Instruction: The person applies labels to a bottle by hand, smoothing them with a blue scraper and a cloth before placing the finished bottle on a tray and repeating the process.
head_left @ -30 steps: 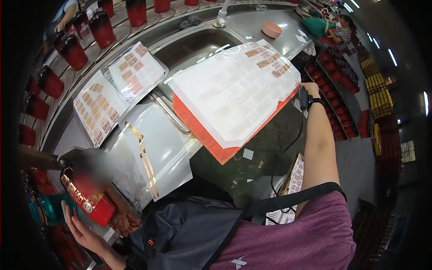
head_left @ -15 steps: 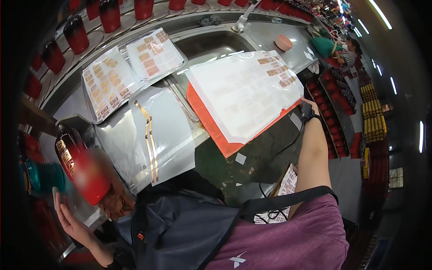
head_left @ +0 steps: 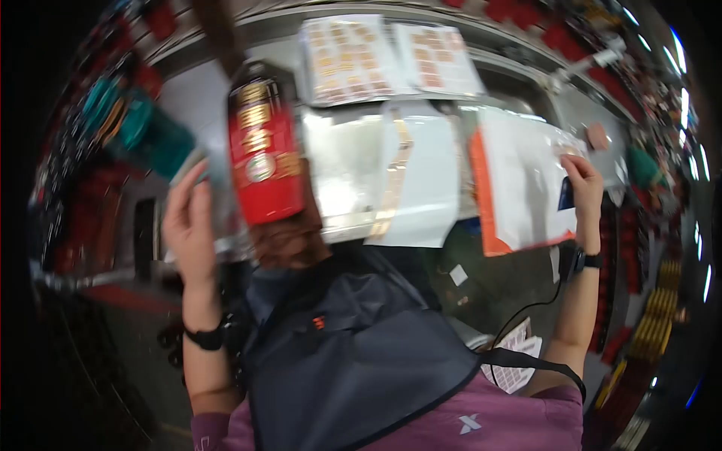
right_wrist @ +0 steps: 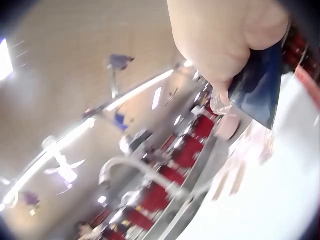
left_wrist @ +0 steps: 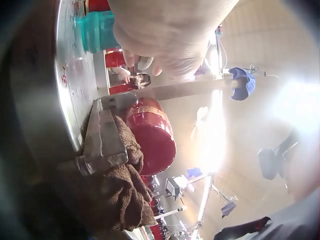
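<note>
My right hand (head_left: 585, 188) is over the right part of a white sheet (head_left: 519, 169) that lies on an orange-red board (head_left: 485, 218). It grips a dark blue flat scraper (right_wrist: 257, 85), whose pointed corner hangs down by the sheet. Gold-brown printed decals show on that sheet in the right wrist view. My left hand (head_left: 192, 233) is raised beside a red jar (head_left: 263, 165) with gold characters and a dark top. Its fingers are loosely extended, a whitish cover (left_wrist: 145, 62) on one of them. The jar lies on a brown cloth (head_left: 293, 240).
A teal jug (head_left: 154, 139) stands left of the red jar. Decal sheets (head_left: 350, 60) lie at the back of the metal counter. A clear sheet with a gold strip (head_left: 421, 180) overhangs the front edge. Right of the sink are a faucet (head_left: 587, 68) and pink bowl (head_left: 598, 137).
The head view has swung left, bringing the red jar nearer the middle. My right hand has moved from the board's near corner over the white sheet. My left hand has risen beside the jar.
</note>
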### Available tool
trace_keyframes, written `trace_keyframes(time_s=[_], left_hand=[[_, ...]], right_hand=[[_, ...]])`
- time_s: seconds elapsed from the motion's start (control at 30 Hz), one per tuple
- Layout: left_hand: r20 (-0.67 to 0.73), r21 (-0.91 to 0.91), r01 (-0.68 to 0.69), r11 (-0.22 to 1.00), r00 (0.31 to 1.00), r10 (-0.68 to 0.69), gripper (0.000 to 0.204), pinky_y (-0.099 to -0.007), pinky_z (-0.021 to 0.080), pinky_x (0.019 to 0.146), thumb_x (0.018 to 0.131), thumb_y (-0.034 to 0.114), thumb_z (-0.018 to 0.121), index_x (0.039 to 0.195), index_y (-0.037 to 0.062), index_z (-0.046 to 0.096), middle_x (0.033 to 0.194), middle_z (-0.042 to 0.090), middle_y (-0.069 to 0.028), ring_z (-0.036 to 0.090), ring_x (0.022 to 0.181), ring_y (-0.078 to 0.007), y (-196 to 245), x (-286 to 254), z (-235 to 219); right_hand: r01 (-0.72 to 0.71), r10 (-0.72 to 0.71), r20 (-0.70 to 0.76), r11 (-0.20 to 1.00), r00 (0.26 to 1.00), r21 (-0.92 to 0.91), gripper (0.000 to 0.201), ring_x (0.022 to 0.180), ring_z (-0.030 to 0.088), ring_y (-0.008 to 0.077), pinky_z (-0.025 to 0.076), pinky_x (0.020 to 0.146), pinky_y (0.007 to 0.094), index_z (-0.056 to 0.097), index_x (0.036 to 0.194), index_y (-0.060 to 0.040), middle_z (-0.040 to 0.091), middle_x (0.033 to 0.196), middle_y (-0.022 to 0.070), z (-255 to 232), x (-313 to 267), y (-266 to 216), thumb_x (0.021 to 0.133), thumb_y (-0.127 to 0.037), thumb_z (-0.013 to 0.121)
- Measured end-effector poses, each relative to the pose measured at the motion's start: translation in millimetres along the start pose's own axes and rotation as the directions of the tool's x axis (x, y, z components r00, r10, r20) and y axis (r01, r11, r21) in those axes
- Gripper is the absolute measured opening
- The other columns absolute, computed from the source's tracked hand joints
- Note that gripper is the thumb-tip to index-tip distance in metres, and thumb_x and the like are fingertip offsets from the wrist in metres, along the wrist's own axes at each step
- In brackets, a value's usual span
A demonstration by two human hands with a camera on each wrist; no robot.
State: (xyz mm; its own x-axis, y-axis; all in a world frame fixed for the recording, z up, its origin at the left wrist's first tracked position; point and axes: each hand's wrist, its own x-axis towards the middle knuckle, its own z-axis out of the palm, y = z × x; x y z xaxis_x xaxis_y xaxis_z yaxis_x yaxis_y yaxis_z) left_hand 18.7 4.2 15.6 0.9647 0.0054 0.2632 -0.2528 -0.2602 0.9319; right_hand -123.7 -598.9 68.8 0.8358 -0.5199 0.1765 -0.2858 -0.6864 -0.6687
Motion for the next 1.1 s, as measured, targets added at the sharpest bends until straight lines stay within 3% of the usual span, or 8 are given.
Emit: trace_keyframes(time_s=[0.07,0.17,0.23,0.3,0.5,0.67,1.03,1.1], left_hand=[[0.049,-0.042,-0.046,0.998,0.998,0.048,0.028,-0.0312,0.040,0.104,0.098,0.010,0.058,0.124,0.0009,0.064,0.129,0.062,-0.0106,0.056,0.120,-0.0185,-0.5,-4.3,5.7],[0.072,-0.054,-0.104,0.993,0.992,0.108,0.030,-0.0341,0.039,0.106,0.094,0.011,0.062,0.123,0.0006,0.065,0.130,0.061,-0.0131,0.055,0.123,-0.0221,0.3,-10.5,9.5],[0.074,-0.126,-0.055,0.991,0.995,0.064,0.031,-0.0342,0.039,0.106,0.094,0.011,0.063,0.123,0.0014,0.065,0.129,0.061,-0.0147,0.055,0.123,-0.0235,-1.2,-15.4,7.9],[0.109,-0.108,-0.024,0.994,0.993,0.036,0.032,-0.0337,0.039,0.106,0.094,0.013,0.063,0.124,0.0024,0.064,0.130,0.061,-0.0158,0.055,0.124,-0.0239,-4.9,-18.2,0.7],[0.198,-0.246,0.065,0.967,0.980,-0.016,0.045,-0.0337,0.041,0.101,0.094,0.023,0.065,0.134,0.0036,0.056,0.118,0.059,-0.0149,0.056,0.115,-0.0256,-5.5,-15.1,3.1],[0.188,-0.225,-0.024,0.974,0.980,0.067,0.079,-0.0390,0.041,0.103,0.086,0.030,0.075,0.146,-0.0034,0.036,0.128,0.051,-0.0217,0.052,0.121,-0.0314,-9.2,-14.2,28.3],[0.231,-0.262,0.036,0.964,0.973,0.026,0.087,-0.0386,0.040,0.103,0.084,0.031,0.077,0.149,-0.0030,0.032,0.124,0.051,-0.0206,0.050,0.120,-0.0307,-17.0,-14.3,30.4],[0.245,-0.217,0.060,0.974,0.970,-0.005,0.088,-0.0391,0.039,0.103,0.084,0.033,0.076,0.149,-0.0047,0.031,0.125,0.051,-0.0207,0.048,0.121,-0.0310,-16.2,-15.0,28.6]], right_hand=[[0.165,-0.178,0.228,0.983,0.957,0.076,0.014,0.081,0.063,0.0094,0.047,0.074,0.0237,0.075,0.099,-0.0017,0.071,0.087,0.0021,72.6,-13.4,-75.2,0.088,-0.009,0.070],[0.334,-0.493,0.495,0.863,0.715,0.378,0.011,0.078,0.064,0.0142,0.049,0.071,0.0274,0.075,0.095,-0.0025,0.069,0.083,0.0062,150.9,-60.9,-217.4,0.084,-0.004,0.071],[0.346,-0.641,0.525,0.756,0.559,0.555,0.010,0.079,0.066,0.0170,0.050,0.070,0.0288,0.075,0.093,-0.0022,0.070,0.084,0.0081,181.1,-79.1,-268.5,0.084,-0.003,0.071],[0.227,-0.666,0.545,0.715,0.510,0.662,0.011,0.081,0.065,0.0160,0.049,0.071,0.0271,0.075,0.092,0.0006,0.069,0.086,0.0085,201.8,-89.9,-299.1,0.082,0.001,0.071],[-0.246,-0.224,0.714,0.836,0.663,0.491,0.012,0.077,0.062,0.0055,0.048,0.071,0.0211,0.072,0.096,0.0008,0.070,0.084,0.0020,240.9,-105.0,-300.4,0.090,-0.009,0.071],[-0.243,-0.139,0.666,0.861,0.733,0.446,0.011,0.072,0.061,0.0054,0.047,0.068,0.0201,0.067,0.092,0.0004,0.065,0.077,-0.0003,235.2,-117.1,-302.6,0.091,-0.010,0.070],[-0.289,-0.070,0.699,0.878,0.712,0.382,0.012,0.071,0.056,0.0024,0.045,0.067,0.0184,0.065,0.093,-0.0014,0.064,0.077,-0.0028,236.6,-109.5,-289.8,0.092,-0.012,0.071],[-0.306,-0.088,0.641,0.824,0.763,0.477,0.013,0.075,0.057,0.0020,0.045,0.069,0.0182,0.064,0.098,-0.0026,0.064,0.080,-0.0037,239.2,-107.6,-283.1,0.092,-0.012,0.070]])
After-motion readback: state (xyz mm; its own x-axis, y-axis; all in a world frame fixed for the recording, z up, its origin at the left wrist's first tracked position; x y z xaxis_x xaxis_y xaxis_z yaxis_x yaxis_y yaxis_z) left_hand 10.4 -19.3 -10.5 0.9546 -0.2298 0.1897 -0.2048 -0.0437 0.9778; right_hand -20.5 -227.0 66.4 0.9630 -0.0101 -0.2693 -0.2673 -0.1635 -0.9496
